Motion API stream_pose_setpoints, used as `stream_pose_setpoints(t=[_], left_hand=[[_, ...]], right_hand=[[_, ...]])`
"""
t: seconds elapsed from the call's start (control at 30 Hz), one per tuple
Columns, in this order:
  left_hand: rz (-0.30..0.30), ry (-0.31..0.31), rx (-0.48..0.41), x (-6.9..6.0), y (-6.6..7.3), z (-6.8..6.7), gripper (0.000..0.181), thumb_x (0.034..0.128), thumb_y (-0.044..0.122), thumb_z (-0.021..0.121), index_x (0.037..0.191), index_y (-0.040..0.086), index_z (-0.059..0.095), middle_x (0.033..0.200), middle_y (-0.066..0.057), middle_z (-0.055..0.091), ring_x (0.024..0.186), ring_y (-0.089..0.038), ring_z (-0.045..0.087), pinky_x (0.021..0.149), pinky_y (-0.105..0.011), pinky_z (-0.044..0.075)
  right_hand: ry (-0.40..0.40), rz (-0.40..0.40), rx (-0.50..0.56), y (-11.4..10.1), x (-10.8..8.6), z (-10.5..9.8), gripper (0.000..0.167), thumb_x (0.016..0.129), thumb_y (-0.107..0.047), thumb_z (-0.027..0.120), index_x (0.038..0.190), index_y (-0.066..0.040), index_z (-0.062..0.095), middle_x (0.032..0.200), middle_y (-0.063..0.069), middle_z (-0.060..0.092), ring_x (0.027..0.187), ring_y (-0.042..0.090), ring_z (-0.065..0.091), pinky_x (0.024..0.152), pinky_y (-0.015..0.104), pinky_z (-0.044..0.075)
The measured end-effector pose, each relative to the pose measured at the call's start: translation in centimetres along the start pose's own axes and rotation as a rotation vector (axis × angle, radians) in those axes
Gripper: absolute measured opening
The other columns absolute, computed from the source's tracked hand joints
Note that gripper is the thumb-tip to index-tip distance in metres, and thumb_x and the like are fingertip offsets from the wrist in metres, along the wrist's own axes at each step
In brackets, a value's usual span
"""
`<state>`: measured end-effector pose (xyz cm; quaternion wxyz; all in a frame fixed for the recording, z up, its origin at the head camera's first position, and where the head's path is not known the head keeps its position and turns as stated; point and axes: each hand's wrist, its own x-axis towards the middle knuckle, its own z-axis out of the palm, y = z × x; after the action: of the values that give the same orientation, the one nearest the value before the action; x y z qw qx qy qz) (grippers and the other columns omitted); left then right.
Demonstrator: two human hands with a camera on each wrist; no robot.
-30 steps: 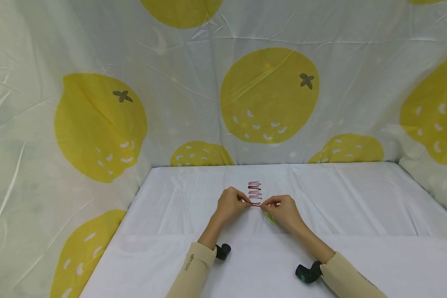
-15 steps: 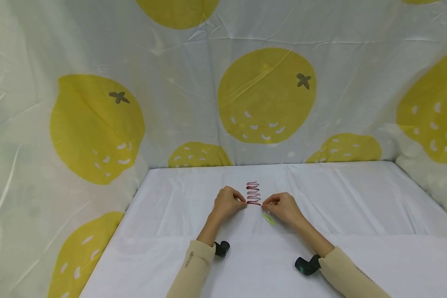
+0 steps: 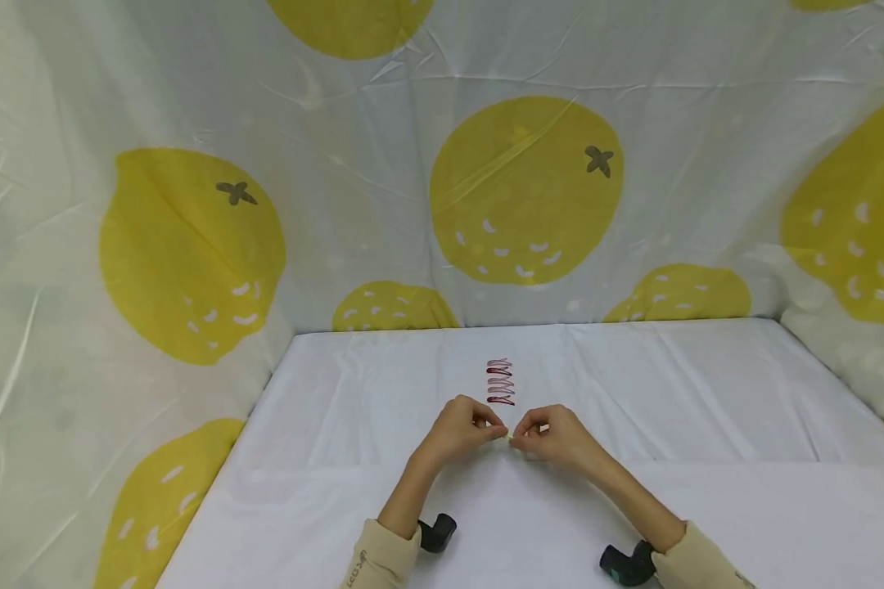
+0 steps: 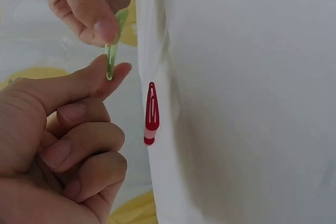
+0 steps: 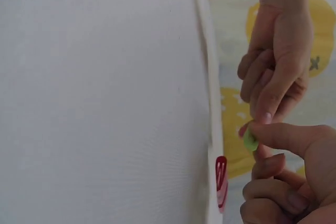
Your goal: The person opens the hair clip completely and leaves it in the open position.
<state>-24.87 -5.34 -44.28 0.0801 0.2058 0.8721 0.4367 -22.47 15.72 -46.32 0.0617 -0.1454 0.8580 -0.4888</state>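
Note:
A small lime-green snap hair clip (image 4: 111, 61) is held up between my two hands, just above the cloth. My left hand (image 3: 462, 430) pinches its narrow tip between thumb and index finger, other fingers curled. The wide end of the clip (image 5: 250, 140) is pinched by my right hand (image 3: 557, 442), mostly covered by the thumb. Beyond the hands, a column of red and pink hair clips (image 3: 500, 400) lies on the white cloth, each turned sideways. The nearest red clip (image 4: 151, 111) also shows beside the hands in the left wrist view.
White cloth (image 3: 324, 425) with soft folds covers the table. A curtain (image 3: 383, 164) printed with yellow lemons hangs behind and on both sides. Black wrist-camera mounts (image 3: 438, 532) stick out below the sleeves.
Both hands have left the nearest red clip, which now lies in the column. They moved toward the body, and the green clip has been picked up from the cloth.

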Motion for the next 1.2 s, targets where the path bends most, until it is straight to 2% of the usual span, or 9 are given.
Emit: stream_pose_setpoints(t=[0.2,0.37,0.5,0.7,0.8,0.93,1.03,1.1,1.2], left_hand=[[-0.026,0.018,-0.039,0.0,0.3,0.0,0.013,0.0903,0.013,0.079,0.083,0.003,0.08,0.06,0.007,0.052,0.058,-0.006,0.042,0.053,-0.019,0.032],[-0.032,0.011,-0.103,-0.1,0.1,-0.2,0.018,0.0911,0.018,0.079,0.084,0.001,0.079,0.066,0.004,0.057,0.061,-0.007,0.043,0.055,-0.02,0.034],[-0.034,0.058,-0.161,-0.1,0.1,-0.1,0.019,0.0904,0.018,0.08,0.084,0.0,0.077,0.063,0.004,0.054,0.06,-0.006,0.042,0.055,-0.02,0.033],[0.024,0.096,-0.239,0.2,0.5,0.2,0.013,0.0913,0.012,0.077,0.091,-0.002,0.078,0.06,0.008,0.047,0.057,-0.004,0.039,0.053,-0.018,0.031],[0.025,0.09,-0.26,0.3,0.9,0.3,0.012,0.0914,0.011,0.077,0.095,0.0,0.078,0.062,0.008,0.049,0.058,-0.005,0.04,0.053,-0.018,0.031],[-0.003,0.063,-0.258,0.4,1.1,0.4,0.014,0.0916,0.014,0.078,0.098,0.001,0.079,0.064,0.007,0.052,0.061,-0.006,0.042,0.054,-0.019,0.032],[-0.006,0.038,-0.244,0.4,1.0,0.6,0.016,0.0914,0.017,0.079,0.096,0.001,0.078,0.063,0.008,0.052,0.062,-0.005,0.043,0.055,-0.019,0.033],[-0.004,0.023,-0.232,0.3,0.9,0.6,0.016,0.091,0.016,0.079,0.093,0.001,0.078,0.063,0.009,0.052,0.061,-0.004,0.043,0.055,-0.019,0.034],[0.029,-0.024,-0.163,0.1,0.7,0.6,0.012,0.09,0.012,0.078,0.089,-0.001,0.078,0.062,0.007,0.052,0.058,-0.003,0.042,0.054,-0.018,0.033]], right_hand=[[-0.003,-0.023,0.076,0.1,-0.2,0.0,0.016,0.094,-0.021,0.076,0.09,-0.006,0.075,0.068,-0.004,0.05,0.059,0.007,0.053,0.055,0.02,0.041],[-0.016,-0.024,0.11,0.6,-0.1,0.0,0.018,0.096,-0.022,0.074,0.095,-0.004,0.076,0.083,-0.001,0.065,0.066,0.01,0.058,0.061,0.021,0.044],[0.031,-0.005,0.158,0.4,-0.1,-0.1,0.018,0.095,-0.021,0.075,0.096,-0.003,0.076,0.095,0.006,0.072,0.065,0.01,0.061,0.06,0.02,0.045],[0.055,-0.007,0.194,-0.1,0.0,-0.3,0.021,0.095,-0.021,0.076,0.098,0.0,0.074,0.099,0.013,0.074,0.071,0.014,0.07,0.063,0.021,0.049],[0.081,-0.009,0.197,-0.1,-0.1,-0.3,0.019,0.095,-0.021,0.075,0.099,-0.003,0.076,0.1,0.012,0.075,0.076,0.017,0.072,0.068,0.022,0.051],[0.185,-0.024,0.222,0.0,0.0,-0.3,0.016,0.095,-0.022,0.077,0.1,-0.008,0.079,0.103,0.012,0.076,0.086,0.024,0.075,0.076,0.022,0.054],[0.226,-0.035,0.251,0.1,0.0,-0.3,0.018,0.094,-0.022,0.077,0.102,-0.007,0.08,0.105,0.013,0.077,0.091,0.028,0.075,0.08,0.022,0.055],[0.225,-0.028,0.255,0.1,0.0,-0.3,0.019,0.093,-0.022,0.078,0.103,-0.006,0.08,0.104,0.012,0.077,0.089,0.026,0.075,0.078,0.021,0.055],[0.18,-0.012,0.23,0.2,0.1,-0.3,0.022,0.092,-0.024,0.079,0.107,-0.008,0.079,0.091,0.005,0.071,0.074,0.018,0.07,0.068,0.02,0.05]])
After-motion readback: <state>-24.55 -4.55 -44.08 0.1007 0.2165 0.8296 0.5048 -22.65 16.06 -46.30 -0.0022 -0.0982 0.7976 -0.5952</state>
